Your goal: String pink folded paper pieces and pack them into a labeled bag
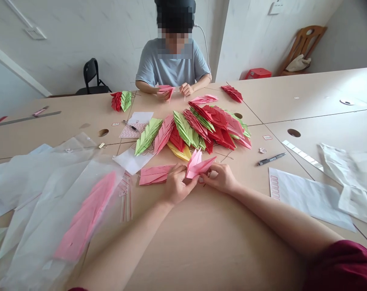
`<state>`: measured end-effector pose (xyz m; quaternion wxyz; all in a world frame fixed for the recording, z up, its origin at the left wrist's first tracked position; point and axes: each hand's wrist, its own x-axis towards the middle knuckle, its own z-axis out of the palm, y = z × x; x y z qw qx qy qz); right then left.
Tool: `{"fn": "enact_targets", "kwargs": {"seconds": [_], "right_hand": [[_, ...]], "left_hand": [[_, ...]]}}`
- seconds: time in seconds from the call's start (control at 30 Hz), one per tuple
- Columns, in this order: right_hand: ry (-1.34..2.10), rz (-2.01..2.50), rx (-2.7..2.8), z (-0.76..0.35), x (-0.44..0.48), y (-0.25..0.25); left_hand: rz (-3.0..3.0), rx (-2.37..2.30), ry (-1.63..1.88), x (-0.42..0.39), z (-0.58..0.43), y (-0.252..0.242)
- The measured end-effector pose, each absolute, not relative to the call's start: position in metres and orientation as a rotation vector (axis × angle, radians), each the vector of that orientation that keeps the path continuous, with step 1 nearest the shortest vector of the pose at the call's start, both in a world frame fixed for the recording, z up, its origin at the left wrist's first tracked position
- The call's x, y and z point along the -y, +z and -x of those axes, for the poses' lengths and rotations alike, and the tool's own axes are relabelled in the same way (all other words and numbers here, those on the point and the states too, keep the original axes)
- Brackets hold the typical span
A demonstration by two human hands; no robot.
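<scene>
My left hand point(179, 185) and my right hand point(220, 178) pinch a pink folded paper piece point(197, 163) between them, low over the wooden table point(214, 242). It looks like origami, with pointed ends rising above my fingers. Just left of my left hand lies a flat stack of pink folded paper point(155, 174), touching or nearly touching it. Farther ahead is a large pile of red, pink, green and yellow folded paper pieces point(192, 129). Across the table, a seated person point(171, 64) holds a pink folded piece point(165, 91) in both hands.
Clear plastic bags point(59, 202), one holding pink paper, cover the table's left side. To the right lie a black pen point(271, 159), white envelopes point(307, 198) and a paper strip point(301, 155). The table has round holes point(294, 133). A metal ruler point(26, 119) lies far left.
</scene>
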<state>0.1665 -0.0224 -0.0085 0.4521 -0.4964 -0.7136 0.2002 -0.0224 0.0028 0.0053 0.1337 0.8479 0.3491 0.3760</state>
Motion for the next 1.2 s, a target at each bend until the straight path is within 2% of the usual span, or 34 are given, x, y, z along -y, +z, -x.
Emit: {"fn": "enact_targets", "kwargs": {"seconds": [0.37,0.57,0.7,1.0,1.2], "right_hand": [[0.430,1.169,1.416,-0.196,0.013,-0.007],[-0.080,1.132,1.921,-0.179,0.025,0.006],[-0.290,1.162,2.158,-0.169,0.027,0.010],[-0.432,1.120,2.297,-0.160,0.030,0.018],[-0.486,1.151,2.301,-0.157,0.032,0.020]], "left_hand": [[-2.480,-1.062,1.074,0.000,0.030,0.006],[-2.693,-1.130,1.036,0.002,0.029,0.007],[-2.804,-1.146,1.060,0.001,0.029,0.005],[-3.036,-1.061,0.998,0.005,0.025,0.012],[-3.214,-1.128,1.085,0.006,0.022,0.015]]}}
